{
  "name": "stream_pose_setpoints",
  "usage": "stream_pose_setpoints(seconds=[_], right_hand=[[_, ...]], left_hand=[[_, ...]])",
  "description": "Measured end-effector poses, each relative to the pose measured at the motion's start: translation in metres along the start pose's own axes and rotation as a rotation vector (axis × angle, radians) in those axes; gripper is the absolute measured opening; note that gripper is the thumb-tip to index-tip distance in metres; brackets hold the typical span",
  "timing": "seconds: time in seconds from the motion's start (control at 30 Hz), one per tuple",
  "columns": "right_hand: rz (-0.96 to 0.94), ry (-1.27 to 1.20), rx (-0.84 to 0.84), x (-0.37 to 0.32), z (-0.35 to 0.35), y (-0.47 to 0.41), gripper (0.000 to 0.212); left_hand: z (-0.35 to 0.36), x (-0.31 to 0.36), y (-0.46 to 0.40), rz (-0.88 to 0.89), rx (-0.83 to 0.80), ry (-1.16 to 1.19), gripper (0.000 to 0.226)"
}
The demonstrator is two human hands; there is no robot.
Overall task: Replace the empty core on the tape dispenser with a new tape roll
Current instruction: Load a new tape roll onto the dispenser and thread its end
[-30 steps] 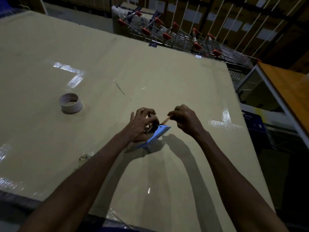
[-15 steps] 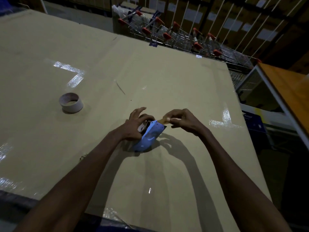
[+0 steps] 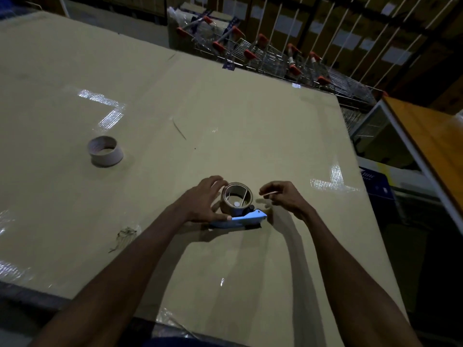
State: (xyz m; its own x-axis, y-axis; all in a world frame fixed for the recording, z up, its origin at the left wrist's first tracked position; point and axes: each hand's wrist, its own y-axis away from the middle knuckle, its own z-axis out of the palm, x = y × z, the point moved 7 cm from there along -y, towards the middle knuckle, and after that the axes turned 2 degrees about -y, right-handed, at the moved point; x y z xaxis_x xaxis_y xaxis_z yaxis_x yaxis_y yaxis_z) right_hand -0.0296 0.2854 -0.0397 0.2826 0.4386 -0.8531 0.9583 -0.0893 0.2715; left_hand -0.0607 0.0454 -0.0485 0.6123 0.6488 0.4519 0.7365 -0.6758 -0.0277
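While the blue tape dispenser (image 3: 239, 219) is lying on its side on the tan tabletop (image 3: 250, 126) just below the middle of the frame, the left hand (image 3: 204, 202) is cupping it loosely, fingers curled against the brown tape roll (image 3: 236, 198) sitting on the dispenser and thumb resting on the blue body. Just right of the roll, the right hand (image 3: 284, 198) is pinching a thin strip that looks like the tape end, its other fingers half curled. At middle left, the empty core (image 3: 105, 151) is standing alone on the tabletop, well apart from both hands.
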Motion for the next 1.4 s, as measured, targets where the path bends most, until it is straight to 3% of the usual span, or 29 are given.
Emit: stream_pose_setpoints(seconds=[0.13,0.2,0.27,0.37,0.43,0.53,0.7,0.93,1.1,1.27,1.4], right_hand=[[0.051,0.084,-0.183,0.020,0.004,0.008,0.055],[0.060,0.140,-0.249,0.025,0.007,0.011,0.054],[0.033,0.216,-0.269,0.023,0.011,0.012,0.042],[-0.054,0.308,-0.170,0.018,0.010,0.010,0.020],[-0.094,0.302,-0.098,0.014,0.008,0.007,0.017],[-0.135,0.281,-0.050,0.002,0.007,0.004,0.015],[-0.147,0.194,-0.106,-0.031,0.004,-0.003,0.013],[-0.397,0.544,0.002,-0.075,0.004,-0.001,0.022],[-0.527,0.634,0.064,-0.090,0.006,0.007,0.025],[-0.475,0.603,0.105,-0.093,-0.020,0.006,0.017],[-0.333,0.501,-0.042,-0.094,-0.025,0.006,0.015]], left_hand=[[-0.014,0.049,-0.001,0.349,0.205,-0.247,0.064],[0.003,0.065,-0.003,0.459,0.132,-0.386,0.053],[0.024,0.067,-0.007,0.430,0.002,-0.489,0.047],[0.037,0.062,-0.010,0.288,-0.066,-0.544,0.038],[0.037,0.060,-0.008,0.192,-0.092,-0.441,0.030],[0.026,0.047,-0.003,0.076,-0.038,-0.236,0.037],[0.005,0.019,0.005,0.011,0.112,0.081,0.039],[-0.002,-0.002,0.000,-0.074,0.188,0.294,0.037],[-0.003,-0.002,0.000,-0.039,0.198,0.411,0.021],[-0.004,-0.010,0.001,-0.038,0.207,0.431,0.027],[-0.005,-0.011,-0.006,-0.084,0.229,0.426,0.041]])
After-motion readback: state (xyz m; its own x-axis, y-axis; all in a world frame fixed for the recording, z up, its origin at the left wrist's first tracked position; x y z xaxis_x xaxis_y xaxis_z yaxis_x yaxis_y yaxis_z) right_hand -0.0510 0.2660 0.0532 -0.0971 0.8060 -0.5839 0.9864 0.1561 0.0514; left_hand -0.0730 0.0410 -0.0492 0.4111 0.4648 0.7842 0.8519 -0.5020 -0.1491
